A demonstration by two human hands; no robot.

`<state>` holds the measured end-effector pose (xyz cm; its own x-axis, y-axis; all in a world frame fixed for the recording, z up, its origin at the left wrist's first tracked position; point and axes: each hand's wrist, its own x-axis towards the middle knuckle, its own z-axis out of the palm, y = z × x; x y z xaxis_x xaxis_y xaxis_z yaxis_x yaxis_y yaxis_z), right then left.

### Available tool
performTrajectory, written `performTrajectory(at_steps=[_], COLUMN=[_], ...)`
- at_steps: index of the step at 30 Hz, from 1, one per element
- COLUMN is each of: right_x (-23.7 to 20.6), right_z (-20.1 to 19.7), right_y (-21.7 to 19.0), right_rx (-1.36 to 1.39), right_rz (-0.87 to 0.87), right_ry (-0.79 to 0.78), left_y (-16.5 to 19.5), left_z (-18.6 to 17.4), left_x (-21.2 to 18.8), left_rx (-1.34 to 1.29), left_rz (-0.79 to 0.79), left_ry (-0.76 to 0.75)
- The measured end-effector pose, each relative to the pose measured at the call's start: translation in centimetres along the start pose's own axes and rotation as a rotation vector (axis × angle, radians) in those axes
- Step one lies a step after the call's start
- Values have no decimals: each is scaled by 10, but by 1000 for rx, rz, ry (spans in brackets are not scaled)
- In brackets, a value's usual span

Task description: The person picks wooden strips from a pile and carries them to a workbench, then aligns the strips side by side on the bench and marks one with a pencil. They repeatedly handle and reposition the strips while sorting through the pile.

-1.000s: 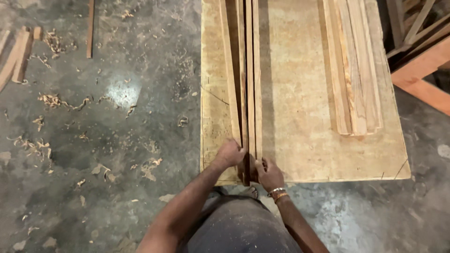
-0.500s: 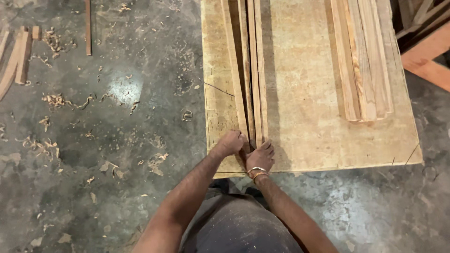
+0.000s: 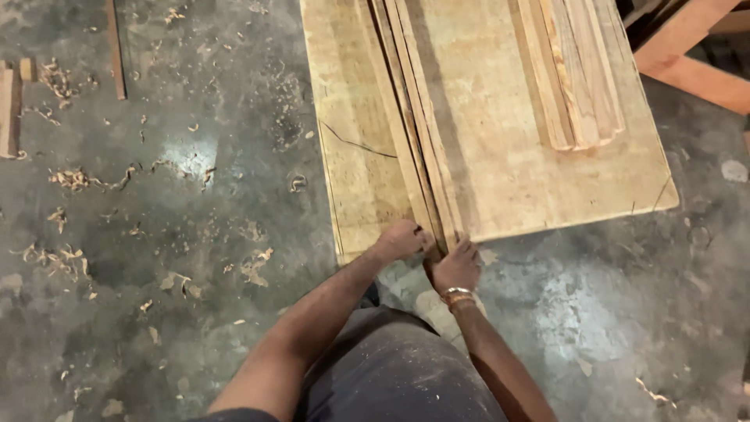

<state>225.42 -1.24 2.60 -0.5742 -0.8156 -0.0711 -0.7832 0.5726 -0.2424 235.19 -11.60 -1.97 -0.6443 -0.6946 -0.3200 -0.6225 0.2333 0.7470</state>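
Head view: left hand [image 3: 400, 241] and right hand [image 3: 457, 266] fingers clenched on near ends of thin wooden strips [image 3: 418, 133] lying on board [image 3: 531, 156]. Likely light, springy, splintery; best gripped near ends.

Dim, warm light from overhead. The grey floor [image 3: 156, 234] throws back a pale glare patch left of the board [image 3: 547, 156] and a wider sheen near the right. The slats [image 3: 422, 117] cast a long dark shadow across the board. The hands [image 3: 457, 266] look slightly soft; the corners fall murky.
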Motion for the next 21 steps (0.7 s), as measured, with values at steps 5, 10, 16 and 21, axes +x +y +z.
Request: performTrajectory(at_steps=[5,10,16,21], right_x=[-78,-171,-237,-195], right_z=[-4,-9,-25,-27], right_y=[90,175,223,188], right_rx=[96,38,-14,-15], right_rz=[36,185,333,41], right_ry=[-57,-113,-249,36], left_y=[29,52,29,24], left_z=[60,118,143,104], left_x=[-45,-89,-90,-61], left_rx=[25,-13,151,-29], left_rz=[171,119,308,155], left_ry=[-202,-654,-542,-262])
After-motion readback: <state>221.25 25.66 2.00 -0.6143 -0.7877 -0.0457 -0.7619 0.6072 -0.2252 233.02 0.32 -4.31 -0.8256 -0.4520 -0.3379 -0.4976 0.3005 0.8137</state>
